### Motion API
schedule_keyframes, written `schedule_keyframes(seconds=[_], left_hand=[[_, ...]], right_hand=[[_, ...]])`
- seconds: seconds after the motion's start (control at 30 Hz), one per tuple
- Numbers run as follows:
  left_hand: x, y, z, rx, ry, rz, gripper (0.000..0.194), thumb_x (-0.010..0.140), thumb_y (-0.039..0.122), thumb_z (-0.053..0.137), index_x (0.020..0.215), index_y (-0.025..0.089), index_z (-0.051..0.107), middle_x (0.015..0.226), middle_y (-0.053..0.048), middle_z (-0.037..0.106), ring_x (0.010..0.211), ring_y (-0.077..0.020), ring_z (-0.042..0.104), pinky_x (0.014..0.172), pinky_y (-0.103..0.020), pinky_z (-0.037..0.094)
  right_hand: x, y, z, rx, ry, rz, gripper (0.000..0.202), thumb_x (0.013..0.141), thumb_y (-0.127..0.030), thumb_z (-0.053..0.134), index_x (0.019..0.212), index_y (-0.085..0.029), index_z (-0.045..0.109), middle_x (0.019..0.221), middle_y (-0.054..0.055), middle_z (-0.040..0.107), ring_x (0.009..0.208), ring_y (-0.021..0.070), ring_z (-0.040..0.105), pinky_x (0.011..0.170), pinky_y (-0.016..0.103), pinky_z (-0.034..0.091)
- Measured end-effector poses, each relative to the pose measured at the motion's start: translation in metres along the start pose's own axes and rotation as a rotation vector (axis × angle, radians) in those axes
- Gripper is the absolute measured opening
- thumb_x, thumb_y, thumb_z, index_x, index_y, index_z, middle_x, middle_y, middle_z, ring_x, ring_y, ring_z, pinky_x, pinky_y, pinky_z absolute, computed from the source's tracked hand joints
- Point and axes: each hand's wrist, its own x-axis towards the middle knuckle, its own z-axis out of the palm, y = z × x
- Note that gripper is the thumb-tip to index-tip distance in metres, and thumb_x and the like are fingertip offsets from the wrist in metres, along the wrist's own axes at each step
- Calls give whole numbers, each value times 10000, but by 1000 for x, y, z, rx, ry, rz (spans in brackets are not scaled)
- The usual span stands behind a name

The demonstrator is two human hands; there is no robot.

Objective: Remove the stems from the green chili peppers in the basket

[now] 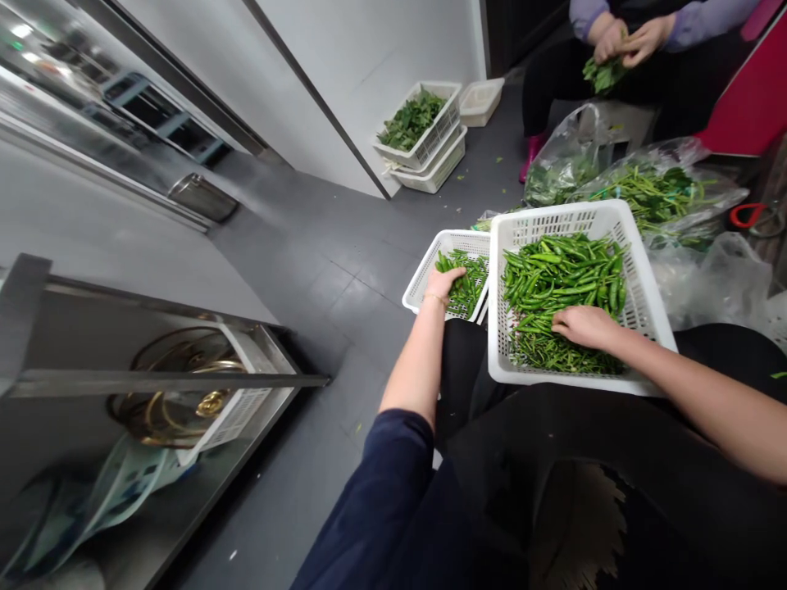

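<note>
The right hand [584, 325] lies palm down on the green chillies [562, 283] heaped in the large white basket [639, 303], which rests on the person's lap; its fingertips are sunk among the pods, so whether they pinch one cannot be told. The left hand [443, 284] reaches into the small white basket [424, 279] just beside the large one, fingers curled down onto the few chillies lying there; the fingertips are hidden, and a grasp cannot be confirmed. The small basket's right edge is covered by the large basket's rim. A dark sleeve covers the left upper arm; the right forearm is cut off at the frame's edge. Behind the baskets lie clear plastic bags [670, 192] of green stalks, their contents blurred by the film. At top right a co-worker's hands [627, 41] hold leafy greens; the body above is out of frame. By the wall stand stacked crates [430, 143], the upper one holding leaves. At left a steel shelf [166, 381] partly hides a round lid.
</note>
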Motion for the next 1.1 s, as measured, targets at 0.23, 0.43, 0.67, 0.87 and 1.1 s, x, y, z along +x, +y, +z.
schedule_keyframes(seconds=[0.23,0.43,0.67,0.87,1.1], left_hand=[[7,18,0,292,74,173,582,504,186,802,1046,132,595,922,-79,656,952,-206,595,907,-320,408],[-69,-46,66,578,-516,393,291,579,168,724,865,200,682,924,-75,654,987,-231,564,980,-334,353],[-78,-87,95,937,-454,374,68,718,183,594,750,218,643,811,-75,623,915,-235,568,929,-355,382],[-78,-84,85,1069,-492,473,132,746,247,578,831,200,667,853,-101,633,869,-248,577,866,-353,411],[-95,-92,88,983,-737,542,193,748,232,591,917,214,682,916,-94,655,914,-232,579,883,-314,386]], right_hand=[[34,-35,28,-43,-27,4,258,829,-191,471,1016,-82,610,942,210,663,821,266,652,684,342,472],[24,1,12,89,-17,-57,206,837,-262,452,814,-150,623,822,104,692,752,182,637,674,255,437],[7,11,14,102,72,103,385,846,-469,411,772,-172,646,805,115,686,756,223,631,636,293,425],[21,-26,36,8,-58,114,275,838,-284,450,847,-113,664,920,213,675,829,282,643,641,336,440],[-8,2,10,295,14,-162,247,816,-337,452,619,-195,498,607,23,568,579,149,517,550,262,339]])
